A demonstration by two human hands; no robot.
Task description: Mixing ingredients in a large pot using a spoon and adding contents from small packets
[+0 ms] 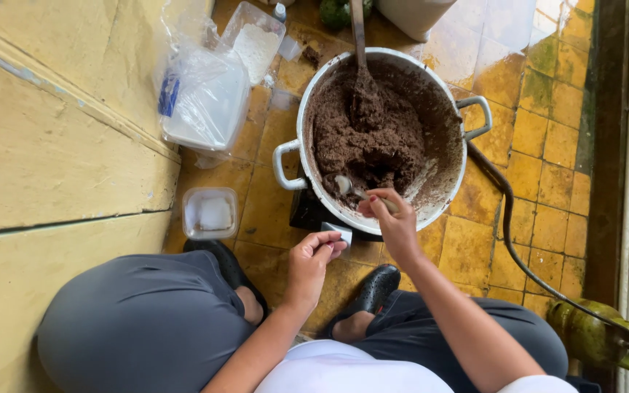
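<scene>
A large white two-handled pot [307, 109] sits on a small black burner on the tiled floor, filled with thick dark brown paste [373, 138]. A long wooden spoon [359, 44] stands stuck in the paste. My right hand [394, 222] reaches over the pot's near rim and holds a small spoon [347, 185] whose bowl dips into the paste. My left hand [313, 258] hovers just below the pot, pinching a small white container [338, 231] between the fingertips. My knees, in grey trousers, and black shoes frame the bottom of the view.
A small square plastic tub [210, 213] lies on the floor to the left. Clear plastic bags and containers [205, 94] lean against the yellow wall. A black hose [507, 225] runs from the burner to a green gas cylinder [598, 338] at the lower right.
</scene>
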